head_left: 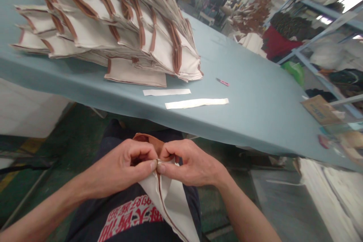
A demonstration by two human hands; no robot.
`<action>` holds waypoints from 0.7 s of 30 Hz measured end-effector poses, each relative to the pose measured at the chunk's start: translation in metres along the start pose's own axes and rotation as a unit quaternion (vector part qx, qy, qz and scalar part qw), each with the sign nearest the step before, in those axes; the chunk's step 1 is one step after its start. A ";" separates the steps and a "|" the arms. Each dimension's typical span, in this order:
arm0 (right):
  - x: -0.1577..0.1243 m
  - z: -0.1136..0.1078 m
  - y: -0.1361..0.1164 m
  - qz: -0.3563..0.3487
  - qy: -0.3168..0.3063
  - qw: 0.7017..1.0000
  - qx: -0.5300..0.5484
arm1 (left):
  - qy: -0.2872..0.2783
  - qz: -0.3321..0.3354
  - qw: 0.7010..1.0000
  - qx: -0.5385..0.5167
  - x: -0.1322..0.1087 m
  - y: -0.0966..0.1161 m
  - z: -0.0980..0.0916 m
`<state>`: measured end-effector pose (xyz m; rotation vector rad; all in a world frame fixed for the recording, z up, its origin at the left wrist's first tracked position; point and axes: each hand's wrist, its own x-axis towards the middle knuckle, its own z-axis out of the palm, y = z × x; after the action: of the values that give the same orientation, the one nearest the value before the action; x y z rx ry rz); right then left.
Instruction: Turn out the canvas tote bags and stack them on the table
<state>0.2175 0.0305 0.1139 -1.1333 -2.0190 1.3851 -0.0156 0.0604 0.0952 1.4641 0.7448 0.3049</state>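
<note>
Blue-covered table [255, 109] spans scene, near edge just beyond hands. Rack [320, 35] at far right, soft bundles [295, 24] on it. Tall stack of white, brown-edged pieces [87, 32] on table, left. White-and-brown fabric piece [181, 200] near, off table, against dark clothing [113, 200]. Left hand [133, 162], right hand [187, 162] pinch its upper end, fingers curled, thumbs side by side, forearms angled inward.

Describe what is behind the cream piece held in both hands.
Dark clothing with red lettering shows behind the cream piece; what it covers, including any lettering there, cannot be seen.
</note>
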 end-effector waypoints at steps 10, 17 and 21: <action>0.001 0.003 -0.004 0.032 0.003 0.996 -0.089 | 0.084 0.200 0.936 0.277 -0.003 0.001 0.001; 0.007 -0.002 -0.021 0.074 0.003 0.987 -0.143 | 0.145 0.234 0.899 0.340 -0.011 -0.013 0.008; 0.008 -0.003 -0.022 0.090 0.003 0.988 -0.127 | 0.195 0.306 0.840 0.402 -0.011 -0.024 0.012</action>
<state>0.2067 0.0355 0.1344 -1.4576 -2.1814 1.2273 -0.0224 0.0409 0.0746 2.4951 0.7386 0.8763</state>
